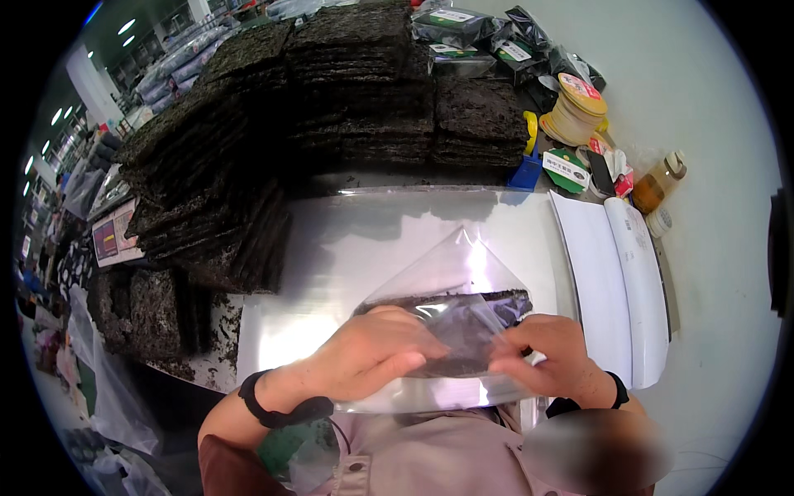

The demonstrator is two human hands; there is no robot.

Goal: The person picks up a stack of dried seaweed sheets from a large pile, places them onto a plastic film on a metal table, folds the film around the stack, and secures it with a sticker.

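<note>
A flat block of dark dried seaweed sheets [456, 308] lies before me, under clear plastic film [462, 266]. One pointed corner of the film spreads out beyond the block, and a flap is folded over its top. My left hand [379, 354] lies across the left part of the block and holds the film down, thumb apart from the fingers. At the block's right side my right hand [546, 350] has its fingers bent in on the film. The fingertips of both hands are slightly blurred. Beneath everything is a shiny pale work surface [322, 248].
Tall stacks of seaweed sheets [211, 180] stand left and behind [360, 80]. Finished-looking wrapped packs [453, 28] sit at the back. To the right are tape rolls [574, 108], a blue-and-yellow tape dispenser [526, 170], white paper sheets [586, 279], a phone [600, 173] and a bottle [657, 183].
</note>
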